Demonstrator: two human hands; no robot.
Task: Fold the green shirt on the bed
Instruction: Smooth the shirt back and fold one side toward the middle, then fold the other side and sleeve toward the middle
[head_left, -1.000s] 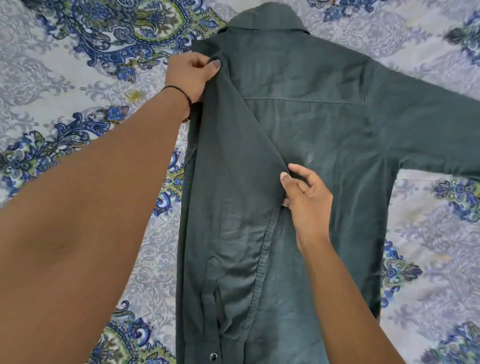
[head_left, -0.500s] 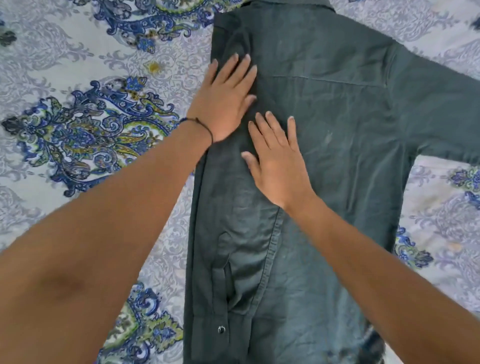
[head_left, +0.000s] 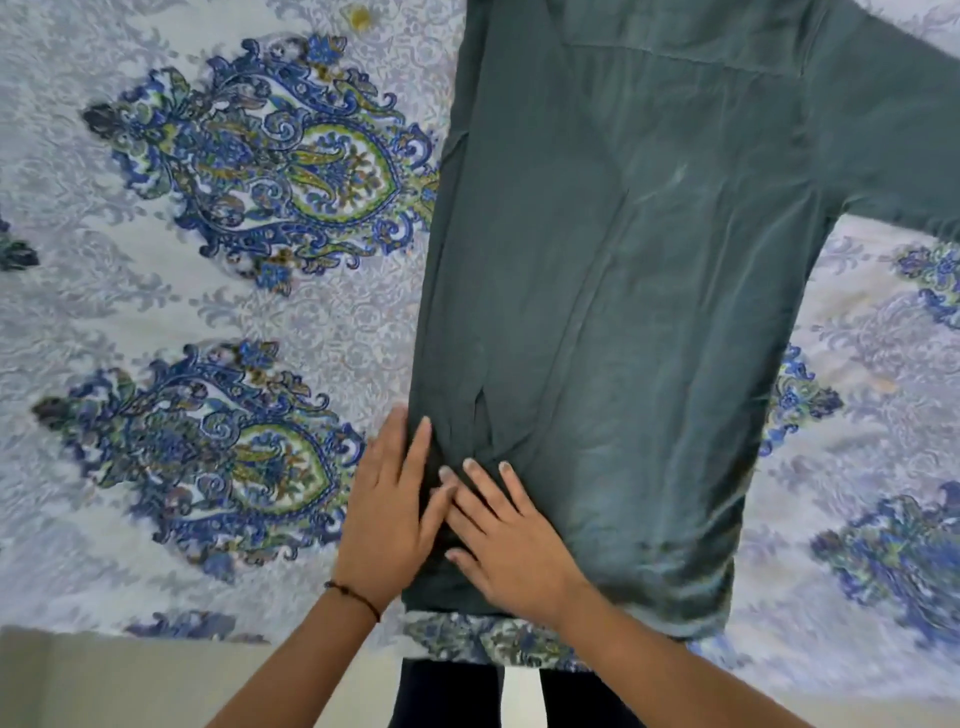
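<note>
The green shirt (head_left: 649, 270) lies flat on the bed, back side up, its collar out of view at the top. Its left side is folded inward over the body, while the right sleeve (head_left: 904, 135) still stretches out to the right. My left hand (head_left: 387, 514) rests flat on the shirt's lower left edge, fingers spread, partly on the bedsheet. My right hand (head_left: 506, 540) lies flat beside it on the folded part near the hem, touching the left hand's fingers. Neither hand grips the cloth.
The bedsheet (head_left: 218, 291) is pale grey with blue and green paisley motifs. The bed's near edge (head_left: 156, 631) runs along the bottom, with floor and my dark-clothed legs (head_left: 447, 696) below it.
Both hands slid down the folded left side from the shoulder area to the hem, pressing flat. A second ago they were pinching the fabric; the view has shifted toward the bed's edge.
</note>
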